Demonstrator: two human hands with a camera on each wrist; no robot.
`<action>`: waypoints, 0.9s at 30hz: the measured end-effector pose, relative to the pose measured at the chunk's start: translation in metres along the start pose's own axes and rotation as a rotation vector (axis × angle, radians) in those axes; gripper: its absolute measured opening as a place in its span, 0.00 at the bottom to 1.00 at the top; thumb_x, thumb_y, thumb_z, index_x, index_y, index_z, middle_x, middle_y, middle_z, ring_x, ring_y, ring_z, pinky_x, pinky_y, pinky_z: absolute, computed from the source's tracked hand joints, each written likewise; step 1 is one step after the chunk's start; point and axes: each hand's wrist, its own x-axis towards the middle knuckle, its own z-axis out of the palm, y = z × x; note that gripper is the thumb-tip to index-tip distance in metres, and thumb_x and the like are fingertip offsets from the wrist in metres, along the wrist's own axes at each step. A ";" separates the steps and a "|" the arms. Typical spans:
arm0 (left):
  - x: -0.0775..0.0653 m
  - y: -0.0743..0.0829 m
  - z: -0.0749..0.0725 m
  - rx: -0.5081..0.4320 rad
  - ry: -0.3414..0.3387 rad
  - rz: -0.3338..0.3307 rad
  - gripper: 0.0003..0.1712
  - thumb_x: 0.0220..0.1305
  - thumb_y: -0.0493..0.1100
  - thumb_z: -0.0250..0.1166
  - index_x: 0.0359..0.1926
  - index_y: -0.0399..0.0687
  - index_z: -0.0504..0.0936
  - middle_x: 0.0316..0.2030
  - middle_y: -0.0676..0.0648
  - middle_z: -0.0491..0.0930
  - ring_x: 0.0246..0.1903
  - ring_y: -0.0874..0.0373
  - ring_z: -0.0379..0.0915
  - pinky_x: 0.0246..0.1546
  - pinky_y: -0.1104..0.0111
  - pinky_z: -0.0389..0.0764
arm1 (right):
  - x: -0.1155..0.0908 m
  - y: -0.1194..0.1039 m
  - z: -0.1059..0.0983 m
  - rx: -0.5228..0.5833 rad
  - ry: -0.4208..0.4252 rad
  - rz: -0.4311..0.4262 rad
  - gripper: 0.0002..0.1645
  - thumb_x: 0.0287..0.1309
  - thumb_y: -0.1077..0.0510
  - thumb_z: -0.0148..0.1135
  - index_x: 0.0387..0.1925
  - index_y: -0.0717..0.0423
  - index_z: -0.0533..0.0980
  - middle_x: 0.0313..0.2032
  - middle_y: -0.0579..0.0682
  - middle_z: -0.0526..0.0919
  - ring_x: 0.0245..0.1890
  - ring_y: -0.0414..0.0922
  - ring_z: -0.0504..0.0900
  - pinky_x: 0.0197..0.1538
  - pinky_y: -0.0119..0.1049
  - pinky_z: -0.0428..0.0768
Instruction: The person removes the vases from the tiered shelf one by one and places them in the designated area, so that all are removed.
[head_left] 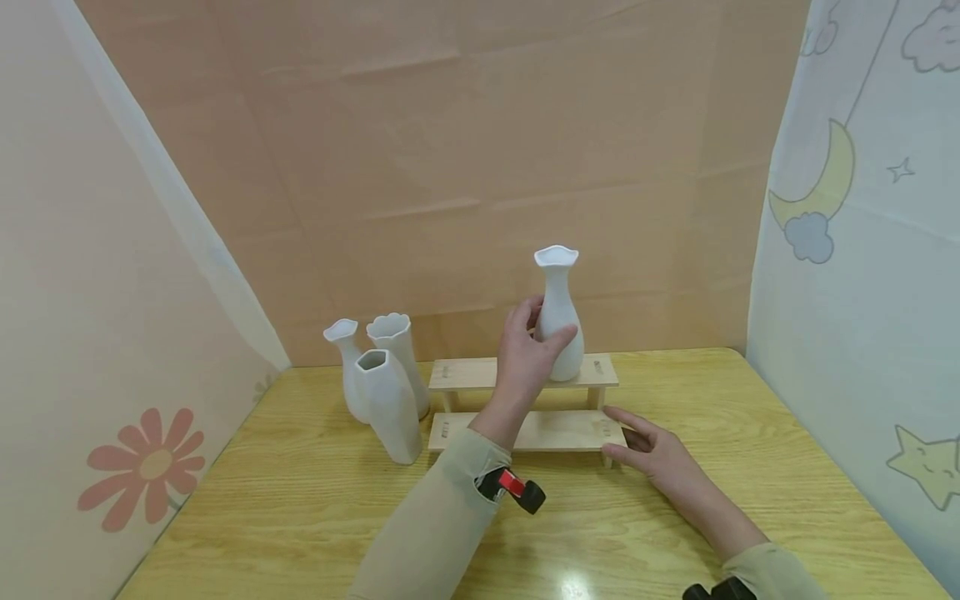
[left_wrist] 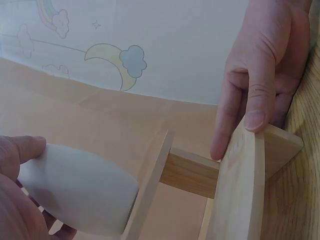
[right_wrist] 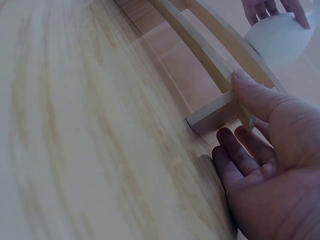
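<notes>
My left hand holds a white vase with a narrow neck and a wavy, flared rim. The vase stands upright over the right part of the upper board of a two-step wooden stand. In the left wrist view, the base of the vase comes right at that board, thumb on one side and fingers on the other. My right hand grips the right end of the stand's lower step. Its thumb presses the board's edge in the right wrist view, with the other fingers around the end support.
Left of the stand, three white vases are grouped close together: one with a flared rim, one with a scalloped rim and a faceted one in front. Fabric walls enclose the wooden table at the back and sides.
</notes>
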 end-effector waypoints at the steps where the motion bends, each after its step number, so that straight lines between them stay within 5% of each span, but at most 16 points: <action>1: -0.001 0.001 -0.001 0.002 0.000 0.001 0.34 0.68 0.42 0.81 0.72 0.50 0.80 0.61 0.50 0.79 0.64 0.48 0.78 0.64 0.42 0.82 | 0.000 0.000 0.000 0.001 0.000 -0.001 0.47 0.75 0.44 0.72 0.86 0.45 0.63 0.86 0.57 0.55 0.83 0.67 0.55 0.79 0.59 0.62; 13: -0.012 0.013 -0.023 0.001 -0.017 0.044 0.35 0.68 0.46 0.81 0.72 0.52 0.80 0.60 0.52 0.78 0.62 0.47 0.79 0.60 0.42 0.84 | -0.003 -0.003 0.001 -0.008 -0.002 0.004 0.47 0.75 0.43 0.72 0.87 0.44 0.63 0.86 0.58 0.54 0.84 0.68 0.54 0.79 0.62 0.62; 27: -0.036 0.023 -0.068 0.078 -0.017 0.069 0.35 0.68 0.48 0.81 0.72 0.54 0.80 0.63 0.52 0.80 0.63 0.50 0.77 0.65 0.43 0.81 | -0.005 -0.004 0.002 -0.023 0.002 0.010 0.48 0.75 0.43 0.72 0.87 0.43 0.62 0.86 0.58 0.55 0.83 0.67 0.56 0.78 0.59 0.64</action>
